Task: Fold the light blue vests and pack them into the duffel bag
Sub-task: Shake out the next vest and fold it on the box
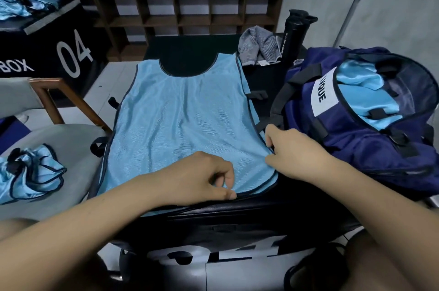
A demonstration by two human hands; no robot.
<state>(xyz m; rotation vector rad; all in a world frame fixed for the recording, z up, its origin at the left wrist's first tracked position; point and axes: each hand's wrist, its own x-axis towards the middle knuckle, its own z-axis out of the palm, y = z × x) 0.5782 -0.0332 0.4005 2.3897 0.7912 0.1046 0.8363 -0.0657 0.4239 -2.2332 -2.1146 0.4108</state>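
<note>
A light blue mesh vest (180, 110) with dark trim lies spread flat on a black box, neck opening at the far end. My left hand (199, 179) pinches its near hem at the middle. My right hand (289, 150) pinches the vest's near right corner. The navy duffel bag (351, 148) stands open at the right, touching the box, with folded light blue vests (363, 98) inside. A crumpled light blue vest (31, 174) lies on the grey chair at the left. More light blue vests (14, 3) are heaped on a black box at the far left.
A grey striped towel (259, 45) and a black sport bottle (293, 36) sit behind the vest. A wooden-armed grey chair (61, 138) stands left of the box. A black box marked 04 (71, 53) and a wooden cubby shelf (190, 12) stand behind.
</note>
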